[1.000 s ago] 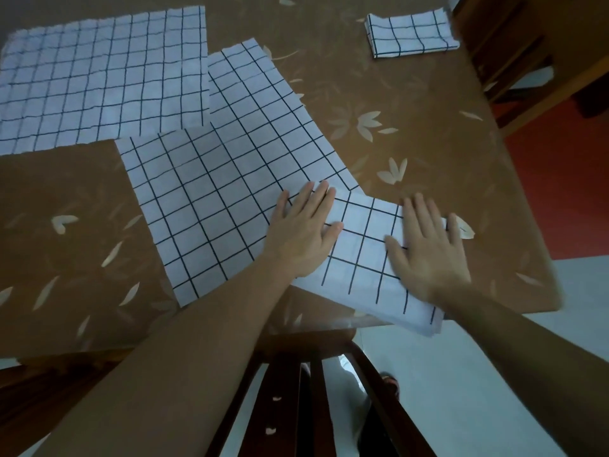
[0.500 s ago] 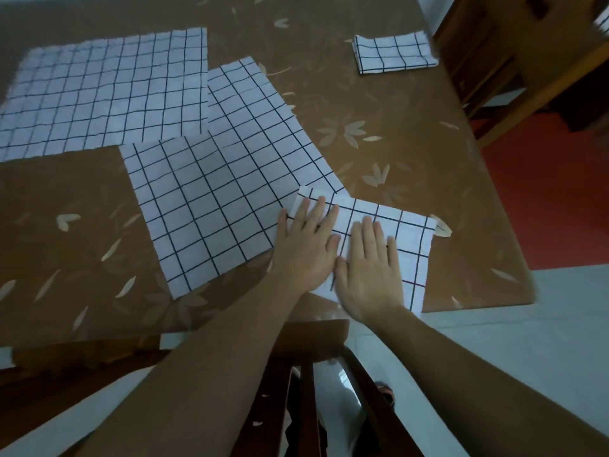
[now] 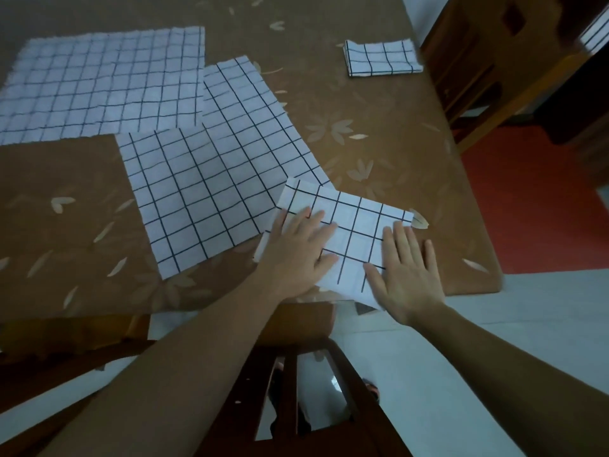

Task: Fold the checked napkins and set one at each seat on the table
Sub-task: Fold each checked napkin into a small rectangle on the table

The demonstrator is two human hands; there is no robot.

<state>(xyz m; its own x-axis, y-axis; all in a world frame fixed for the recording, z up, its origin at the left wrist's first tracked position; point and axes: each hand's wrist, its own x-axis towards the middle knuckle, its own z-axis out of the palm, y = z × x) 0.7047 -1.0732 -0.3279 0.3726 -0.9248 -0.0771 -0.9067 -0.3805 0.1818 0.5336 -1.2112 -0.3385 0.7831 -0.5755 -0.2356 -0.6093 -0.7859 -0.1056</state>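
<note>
A brown leaf-patterned table (image 3: 379, 153) carries four checked napkins. Two (image 3: 102, 84) (image 3: 214, 179) lie open; two (image 3: 382, 57) (image 3: 349, 232) are folded.

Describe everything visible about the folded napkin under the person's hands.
The folded napkin is white cloth with a black grid, folded into a compact layered rectangle. It lies flat at the near edge of the table, one near corner poking past the edge. Its far left corner overlaps an unfolded napkin. The left hand and right hand press on it, palms down, fingers spread.
</note>
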